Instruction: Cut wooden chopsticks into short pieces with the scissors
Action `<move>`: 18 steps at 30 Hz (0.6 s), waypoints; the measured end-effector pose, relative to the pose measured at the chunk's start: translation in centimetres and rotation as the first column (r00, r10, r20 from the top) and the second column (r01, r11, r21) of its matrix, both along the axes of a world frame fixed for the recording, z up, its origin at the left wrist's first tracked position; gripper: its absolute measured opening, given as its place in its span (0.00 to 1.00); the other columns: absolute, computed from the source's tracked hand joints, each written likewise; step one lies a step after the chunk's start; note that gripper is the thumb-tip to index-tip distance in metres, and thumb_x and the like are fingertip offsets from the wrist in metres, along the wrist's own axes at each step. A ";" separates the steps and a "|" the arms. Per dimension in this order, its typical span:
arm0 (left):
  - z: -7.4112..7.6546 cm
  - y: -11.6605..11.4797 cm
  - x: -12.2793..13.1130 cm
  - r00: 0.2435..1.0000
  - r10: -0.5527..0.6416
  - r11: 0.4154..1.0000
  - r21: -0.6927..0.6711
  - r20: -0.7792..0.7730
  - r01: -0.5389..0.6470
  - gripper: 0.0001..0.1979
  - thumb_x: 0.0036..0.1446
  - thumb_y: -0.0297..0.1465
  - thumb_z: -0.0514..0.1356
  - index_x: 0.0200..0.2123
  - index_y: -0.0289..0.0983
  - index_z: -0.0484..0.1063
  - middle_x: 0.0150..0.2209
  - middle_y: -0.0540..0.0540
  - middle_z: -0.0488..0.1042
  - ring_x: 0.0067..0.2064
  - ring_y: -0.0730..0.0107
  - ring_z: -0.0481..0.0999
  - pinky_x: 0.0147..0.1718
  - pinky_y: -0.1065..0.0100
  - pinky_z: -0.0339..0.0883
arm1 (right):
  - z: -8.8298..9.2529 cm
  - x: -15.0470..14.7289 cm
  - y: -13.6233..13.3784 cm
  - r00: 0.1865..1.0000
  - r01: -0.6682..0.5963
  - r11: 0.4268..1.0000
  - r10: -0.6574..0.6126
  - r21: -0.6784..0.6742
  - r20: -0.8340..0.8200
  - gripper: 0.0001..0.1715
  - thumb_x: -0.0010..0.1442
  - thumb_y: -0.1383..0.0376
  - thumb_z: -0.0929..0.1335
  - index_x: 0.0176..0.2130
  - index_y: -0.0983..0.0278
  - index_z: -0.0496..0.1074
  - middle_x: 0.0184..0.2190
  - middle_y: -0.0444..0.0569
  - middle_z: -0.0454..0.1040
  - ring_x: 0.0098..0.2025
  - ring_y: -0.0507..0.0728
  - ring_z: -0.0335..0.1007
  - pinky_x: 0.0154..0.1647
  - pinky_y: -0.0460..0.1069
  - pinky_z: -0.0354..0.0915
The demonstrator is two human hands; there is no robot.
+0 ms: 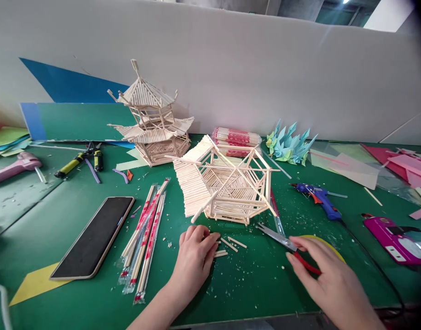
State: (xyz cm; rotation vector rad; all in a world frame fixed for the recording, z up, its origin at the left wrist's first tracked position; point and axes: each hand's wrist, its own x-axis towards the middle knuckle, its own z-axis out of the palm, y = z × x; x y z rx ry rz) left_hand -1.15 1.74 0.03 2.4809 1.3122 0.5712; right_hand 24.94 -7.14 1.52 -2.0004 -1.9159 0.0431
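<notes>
My left hand lies palm down on the green table, fingers curled over a few short cut wooden sticks at its fingertips. My right hand reaches flat toward red-handled scissors, its fingertips touching the red handle. Just beyond both hands stands a partly built hexagonal stick frame with a slatted roof panel leaning on its left side. A finished two-tier stick pagoda stands further back.
Wrapped chopsticks and a dark phone lie to the left. A blue glue gun, a yellow tape roll and a magenta device lie right. Pliers, a chopstick bundle and paper cranes sit behind.
</notes>
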 end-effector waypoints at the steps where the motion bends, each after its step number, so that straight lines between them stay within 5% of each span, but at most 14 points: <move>1: -0.1 0.0 -0.1 1.000 0.008 1.000 0.026 0.001 -0.008 0.13 0.56 0.25 0.52 0.42 0.38 0.72 0.35 0.42 0.70 0.38 0.59 0.68 0.33 0.59 0.63 | 0.0 -1.1 0.4 0.999 -0.023 1.000 0.023 -0.002 -0.046 0.14 0.59 0.58 0.60 0.44 0.61 0.63 0.41 0.52 0.72 0.43 0.60 0.69 0.41 0.53 0.67; 5: -0.6 -0.1 -0.7 0.995 0.077 0.984 0.153 0.064 -0.086 0.13 0.55 0.25 0.53 0.44 0.38 0.69 0.38 0.41 0.70 0.40 0.58 0.68 0.34 0.59 0.64 | -0.2 -3.0 2.3 0.983 -0.055 0.998 0.052 -0.014 -0.175 0.14 0.61 0.60 0.59 0.46 0.61 0.61 0.41 0.52 0.71 0.42 0.59 0.69 0.38 0.51 0.68; 12: -2.4 -0.5 -0.9 0.987 0.046 0.954 0.287 0.157 -0.090 0.11 0.55 0.25 0.53 0.42 0.39 0.69 0.39 0.41 0.69 0.43 0.57 0.68 0.39 0.57 0.64 | -0.1 1.1 6.8 0.982 0.134 0.986 -0.146 -0.096 -0.121 0.13 0.59 0.63 0.58 0.44 0.62 0.60 0.39 0.51 0.70 0.32 0.55 0.71 0.29 0.49 0.66; 18: -2.4 -0.2 -1.4 0.996 -0.052 0.949 0.314 0.077 0.025 0.12 0.53 0.25 0.56 0.42 0.40 0.69 0.39 0.42 0.70 0.43 0.58 0.69 0.38 0.60 0.66 | -1.2 1.8 10.4 0.993 0.102 0.977 -0.112 -0.188 -0.045 0.04 0.46 0.71 0.66 0.27 0.63 0.66 0.24 0.47 0.72 0.25 0.56 0.68 0.22 0.47 0.56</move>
